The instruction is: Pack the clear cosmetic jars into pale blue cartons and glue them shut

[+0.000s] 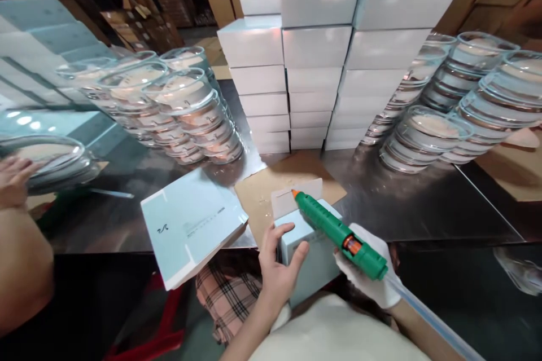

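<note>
My right hand (372,265), in a white glove, grips a green hot glue gun (330,223) whose orange nozzle points up and left over a raised box flap. A clear glue stick (432,316) runs out of its rear end. Below the gun stands a pale blue carton (309,265) with a white flap (282,203) folded up at its far edge. Bare, my left hand (279,265) rests at the carton's left end, thumb and fingers spread apart over its corner. Left of it lies a light blue box (192,225) with printed text and a handwritten mark.
Brown cardboard (254,186) lies under the carton on the metal table (402,203). White boxes (315,48) are stacked behind it. Clear round containers (190,107) stand in stacks at left, and more containers (436,130) at right. A co-worker's hand (14,180) touches a container at far left.
</note>
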A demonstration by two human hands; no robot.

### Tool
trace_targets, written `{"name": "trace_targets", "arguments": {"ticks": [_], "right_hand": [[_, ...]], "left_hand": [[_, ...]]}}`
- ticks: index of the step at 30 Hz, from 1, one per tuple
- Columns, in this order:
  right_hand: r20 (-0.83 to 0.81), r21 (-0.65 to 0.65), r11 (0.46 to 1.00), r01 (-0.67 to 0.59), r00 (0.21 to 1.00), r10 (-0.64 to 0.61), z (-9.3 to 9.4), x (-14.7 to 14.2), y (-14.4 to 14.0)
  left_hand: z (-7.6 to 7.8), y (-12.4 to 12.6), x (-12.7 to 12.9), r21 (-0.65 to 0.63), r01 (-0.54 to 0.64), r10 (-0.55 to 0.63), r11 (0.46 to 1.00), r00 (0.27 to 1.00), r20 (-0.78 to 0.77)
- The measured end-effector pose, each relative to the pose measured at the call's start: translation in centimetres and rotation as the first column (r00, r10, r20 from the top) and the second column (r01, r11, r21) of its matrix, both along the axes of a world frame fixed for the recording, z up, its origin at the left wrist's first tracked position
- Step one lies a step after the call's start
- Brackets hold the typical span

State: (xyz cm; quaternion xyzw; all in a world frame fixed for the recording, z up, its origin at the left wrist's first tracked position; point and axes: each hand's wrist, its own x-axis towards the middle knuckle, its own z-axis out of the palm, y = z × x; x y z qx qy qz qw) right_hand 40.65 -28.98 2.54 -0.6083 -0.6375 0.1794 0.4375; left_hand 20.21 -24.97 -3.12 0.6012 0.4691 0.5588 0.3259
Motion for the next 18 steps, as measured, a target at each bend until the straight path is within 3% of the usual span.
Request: {"name": "trace_targets", "arguments": {"ticks": [3, 5, 7, 9, 13, 18], "right_hand": [[-0.119, -0.057, 0.992, 0.114, 0.986, -0.12, -1.1, 2.1, -0.3], [-0.27, -0.232, 0.953, 0.196, 0.928, -0.257, -1.8, 3.2, 0.2], [-0.381, -0.411, 0.892, 0.187, 0.854, -0.355, -2.7, 3.8, 1.6], [-0.448, -0.497, 0.86, 0.12, 0.812, -0.373, -3.6, 3.6, 3.9], [-0.464, -0.539, 0.84, 0.059, 0.812, -0.355, -4.4, 3.4, 8.3], [-0.352, -0.532, 0.838, 0.118, 0.87, -0.346, -1.9, 5.9, 9.0]], "left_hand": [[-0.1, -0.1, -0.5, -0.04, -0.041, 0.042, 0.998, 0.999, 0.016], [-0.1, -0.1, -0.8, -0.064, -0.05, 0.053, 0.997, 0.998, 0.034], [0.0, -0.1, -1.0, -0.087, -0.049, 0.054, 0.995, 0.997, 0.061], [0.1, 0.0, -0.9, -0.099, -0.043, 0.052, 0.994, 0.994, 0.099], [0.4, 0.3, -0.8, -0.103, -0.032, 0.049, 0.994, 0.985, 0.166], [1.1, 0.5, -1.4, -0.102, -0.027, 0.046, 0.994, 0.981, 0.187]]}}
